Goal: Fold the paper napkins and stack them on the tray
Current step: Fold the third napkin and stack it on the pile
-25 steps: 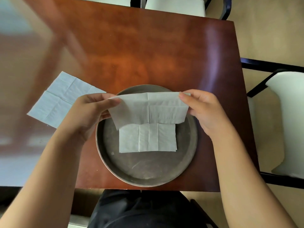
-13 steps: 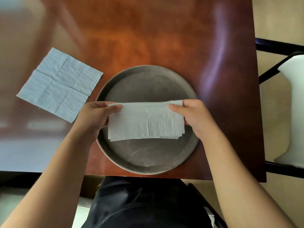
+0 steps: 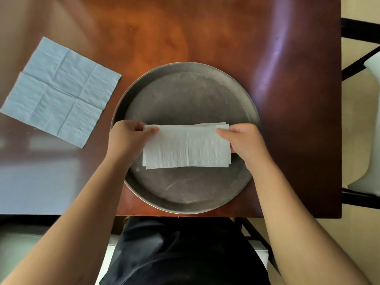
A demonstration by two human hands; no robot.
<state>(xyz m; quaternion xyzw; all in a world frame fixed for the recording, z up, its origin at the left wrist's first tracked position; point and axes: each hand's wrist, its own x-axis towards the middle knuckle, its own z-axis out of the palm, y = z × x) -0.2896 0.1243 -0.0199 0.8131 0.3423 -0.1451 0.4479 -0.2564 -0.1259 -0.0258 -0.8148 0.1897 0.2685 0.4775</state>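
Folded napkin (image 3: 186,150) lower, onto tray (image 3: 185,95)

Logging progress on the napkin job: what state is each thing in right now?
Folded napkin: folded, lying on the stack in the tray, both ends pinched.
Unfolded napkin: open flat on the table, creased.
Tray: on the table, holding napkins.
Left hand: pinching.
Right hand: pinching.

A dining corner, most likely in a home.

A glossy red-brown wooden desk (image 3: 205,27) stands on a beige floor (image 3: 359,9), with a black-framed, white-cushioned chair (image 3: 368,120) beside it and a round metal tray (image 3: 185,83).
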